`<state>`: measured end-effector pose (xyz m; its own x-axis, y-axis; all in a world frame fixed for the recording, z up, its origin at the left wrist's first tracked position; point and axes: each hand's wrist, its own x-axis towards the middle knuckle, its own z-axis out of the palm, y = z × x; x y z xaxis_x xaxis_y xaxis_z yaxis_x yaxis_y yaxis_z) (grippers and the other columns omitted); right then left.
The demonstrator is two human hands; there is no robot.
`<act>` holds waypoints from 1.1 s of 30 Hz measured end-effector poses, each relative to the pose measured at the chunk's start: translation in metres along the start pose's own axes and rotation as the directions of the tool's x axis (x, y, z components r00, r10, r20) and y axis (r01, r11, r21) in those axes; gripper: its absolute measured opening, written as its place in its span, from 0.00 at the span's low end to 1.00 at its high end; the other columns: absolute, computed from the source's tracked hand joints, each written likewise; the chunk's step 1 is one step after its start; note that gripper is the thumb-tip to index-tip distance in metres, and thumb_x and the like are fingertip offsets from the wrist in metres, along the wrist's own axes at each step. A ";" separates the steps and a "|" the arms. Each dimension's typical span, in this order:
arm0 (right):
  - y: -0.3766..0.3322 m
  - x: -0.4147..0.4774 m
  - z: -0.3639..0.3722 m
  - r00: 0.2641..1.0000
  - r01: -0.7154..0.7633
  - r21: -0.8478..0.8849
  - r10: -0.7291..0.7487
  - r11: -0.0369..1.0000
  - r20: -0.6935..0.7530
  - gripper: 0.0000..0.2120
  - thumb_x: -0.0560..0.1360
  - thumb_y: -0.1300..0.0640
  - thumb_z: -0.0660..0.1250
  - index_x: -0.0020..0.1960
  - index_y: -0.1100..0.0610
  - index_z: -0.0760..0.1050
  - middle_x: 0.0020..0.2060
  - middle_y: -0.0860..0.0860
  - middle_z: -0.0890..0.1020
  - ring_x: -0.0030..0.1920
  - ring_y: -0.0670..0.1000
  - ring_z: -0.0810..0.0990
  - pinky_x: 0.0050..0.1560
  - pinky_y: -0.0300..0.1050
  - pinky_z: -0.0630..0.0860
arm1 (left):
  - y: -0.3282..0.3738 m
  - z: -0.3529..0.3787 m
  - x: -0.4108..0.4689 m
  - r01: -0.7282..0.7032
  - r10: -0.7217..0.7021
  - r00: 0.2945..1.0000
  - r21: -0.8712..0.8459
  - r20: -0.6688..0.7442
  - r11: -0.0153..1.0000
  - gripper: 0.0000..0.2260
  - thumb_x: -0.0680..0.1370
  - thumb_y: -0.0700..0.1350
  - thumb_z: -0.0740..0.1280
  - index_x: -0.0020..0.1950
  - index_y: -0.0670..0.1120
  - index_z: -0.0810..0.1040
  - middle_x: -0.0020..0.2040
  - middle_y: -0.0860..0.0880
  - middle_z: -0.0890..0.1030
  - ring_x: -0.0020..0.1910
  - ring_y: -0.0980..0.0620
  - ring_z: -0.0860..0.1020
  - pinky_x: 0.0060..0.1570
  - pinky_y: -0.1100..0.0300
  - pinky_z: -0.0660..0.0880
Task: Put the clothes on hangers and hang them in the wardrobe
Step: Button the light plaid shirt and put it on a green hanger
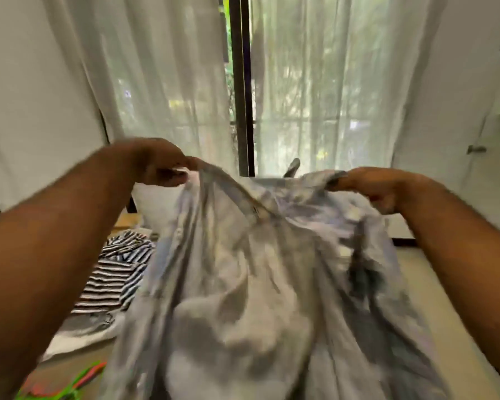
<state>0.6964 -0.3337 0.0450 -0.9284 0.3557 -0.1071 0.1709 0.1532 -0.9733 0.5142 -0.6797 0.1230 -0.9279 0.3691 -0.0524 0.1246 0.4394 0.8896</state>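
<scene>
I hold the shirt (243, 284) up in front of me, stretched between both hands and hanging clear above the bed (78, 339).

1. Left hand (162, 164): the fingers are curled under and pinch the top edge of the cloth beside the button strip. The thumb is pressed against them.
2. Right hand (378, 189): the fingers are curled round a bunch of fabric at the opposite top edge. Blur hides which part of the shirt this is.
3. Spacing: the hands are well apart and roughly level. This spreads the top edge so the body of the shirt drops under its own weight. I judge the purpose is to open the shirt and locate its collar and shoulders, which a hanger needs.

No hanger is visible in the shirt, so this step counts as preparation only.

The hangers (70, 382), green and red, lie at the lower left, below my left forearm and within reach. A striped top (116, 272) lies on the bed to the left of the shirt, not yet hung.

Caution: one hand must let go to fetch a hanger. The other hand then carries the whole shirt by one corner, and the loose fabric is likely to collapse and twist.

I cannot identify the wardrobe with certainty.
</scene>
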 end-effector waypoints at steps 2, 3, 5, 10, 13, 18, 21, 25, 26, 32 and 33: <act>0.014 0.026 0.010 0.994 0.064 0.186 -0.047 0.980 -0.097 0.19 0.77 0.59 0.71 0.66 0.60 0.74 0.54 0.62 0.81 0.45 0.53 0.82 0.43 0.46 0.81 | -0.011 0.033 0.029 -0.109 0.077 0.987 -0.241 -0.138 0.964 0.02 0.79 0.33 0.68 0.50 0.38 0.77 0.41 0.41 0.83 0.31 0.51 0.83 0.35 0.59 0.83; 0.021 0.033 0.019 0.983 0.128 0.276 -0.086 0.953 -0.161 0.21 0.78 0.61 0.70 0.69 0.56 0.70 0.53 0.59 0.81 0.46 0.52 0.82 0.43 0.44 0.80 | -0.022 0.050 0.052 -0.142 0.101 0.980 -0.246 -0.173 0.959 0.13 0.78 0.32 0.69 0.61 0.37 0.74 0.48 0.39 0.82 0.39 0.48 0.83 0.43 0.55 0.84; 0.043 0.047 0.037 0.944 0.222 0.237 -0.148 0.946 -0.293 0.26 0.79 0.61 0.70 0.73 0.50 0.65 0.57 0.54 0.80 0.54 0.52 0.80 0.51 0.43 0.76 | -0.054 0.078 0.084 -0.087 0.080 0.989 -0.049 -0.122 0.995 0.36 0.76 0.36 0.72 0.78 0.44 0.55 0.60 0.40 0.75 0.56 0.42 0.78 0.56 0.49 0.78; 0.167 0.027 0.076 0.932 0.059 -0.174 -0.117 0.983 -0.344 0.18 0.77 0.57 0.71 0.67 0.52 0.77 0.58 0.51 0.81 0.57 0.49 0.80 0.58 0.49 0.78 | -0.185 0.176 0.065 -0.100 0.119 0.993 0.436 -0.018 0.894 0.20 0.78 0.42 0.70 0.69 0.41 0.74 0.66 0.39 0.77 0.65 0.39 0.75 0.58 0.58 0.68; 0.248 -0.007 0.094 0.949 -0.060 -0.367 -0.060 0.928 -0.309 0.18 0.75 0.55 0.73 0.65 0.51 0.77 0.59 0.50 0.80 0.61 0.53 0.78 0.62 0.49 0.75 | -0.260 0.230 0.010 -0.179 0.152 0.983 0.396 0.098 0.901 0.16 0.78 0.39 0.70 0.65 0.42 0.78 0.64 0.41 0.79 0.64 0.42 0.76 0.57 0.63 0.66; 0.319 -0.057 0.099 0.900 -0.412 -0.647 0.176 0.641 -0.399 0.38 0.73 0.38 0.71 0.78 0.44 0.60 0.72 0.54 0.64 0.71 0.60 0.64 0.66 0.54 0.68 | -0.311 0.306 -0.082 -0.296 0.269 0.955 0.316 0.128 0.901 0.10 0.79 0.46 0.66 0.60 0.52 0.78 0.56 0.51 0.77 0.59 0.48 0.76 0.62 0.54 0.72; 0.323 -0.069 0.088 0.858 -0.513 -0.659 0.330 0.550 -0.393 0.36 0.72 0.37 0.72 0.74 0.49 0.64 0.69 0.55 0.72 0.67 0.60 0.73 0.62 0.51 0.74 | -0.295 0.336 -0.121 -0.282 0.180 0.952 0.476 0.249 0.833 0.13 0.78 0.59 0.65 0.61 0.58 0.72 0.59 0.54 0.71 0.63 0.50 0.70 0.64 0.51 0.67; 0.285 -0.057 0.043 0.925 -0.341 -0.685 0.360 0.644 -0.121 0.17 0.74 0.49 0.75 0.60 0.54 0.82 0.56 0.53 0.85 0.53 0.53 0.83 0.52 0.45 0.77 | -0.278 0.343 -0.145 -0.362 0.093 0.906 0.645 0.412 0.673 0.20 0.74 0.70 0.63 0.54 0.56 0.70 0.56 0.55 0.74 0.61 0.50 0.73 0.62 0.43 0.61; 0.272 -0.051 0.028 0.940 -0.309 -0.661 0.327 0.684 -0.101 0.13 0.75 0.50 0.75 0.56 0.56 0.84 0.52 0.54 0.86 0.50 0.52 0.82 0.51 0.46 0.78 | -0.279 0.346 -0.150 -0.374 0.030 0.876 0.640 0.481 0.671 0.25 0.71 0.73 0.64 0.55 0.56 0.70 0.55 0.54 0.74 0.60 0.49 0.74 0.61 0.43 0.62; 0.232 -0.017 -0.036 0.743 -0.472 -0.672 -0.153 0.570 -0.652 0.22 0.79 0.51 0.65 0.73 0.51 0.70 0.69 0.60 0.73 0.68 0.63 0.71 0.64 0.56 0.70 | -0.283 0.367 -0.172 -0.542 0.046 0.797 0.680 0.602 0.494 0.29 0.74 0.66 0.66 0.68 0.51 0.66 0.64 0.46 0.70 0.64 0.42 0.70 0.62 0.40 0.63; 0.234 -0.019 -0.028 0.744 -0.464 -0.700 -0.191 0.542 -0.641 0.24 0.79 0.50 0.65 0.73 0.51 0.69 0.69 0.60 0.71 0.69 0.63 0.70 0.65 0.58 0.70 | -0.281 0.366 -0.173 -0.540 0.073 0.800 0.662 0.596 0.519 0.20 0.78 0.60 0.64 0.66 0.51 0.69 0.63 0.46 0.71 0.64 0.42 0.71 0.62 0.42 0.64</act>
<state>0.7637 -0.2786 -0.1754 -0.5116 0.8260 0.2364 0.7546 0.5636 -0.3360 0.7681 -0.5670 -0.2838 -0.5239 0.8152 -0.2471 0.7988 0.5709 0.1897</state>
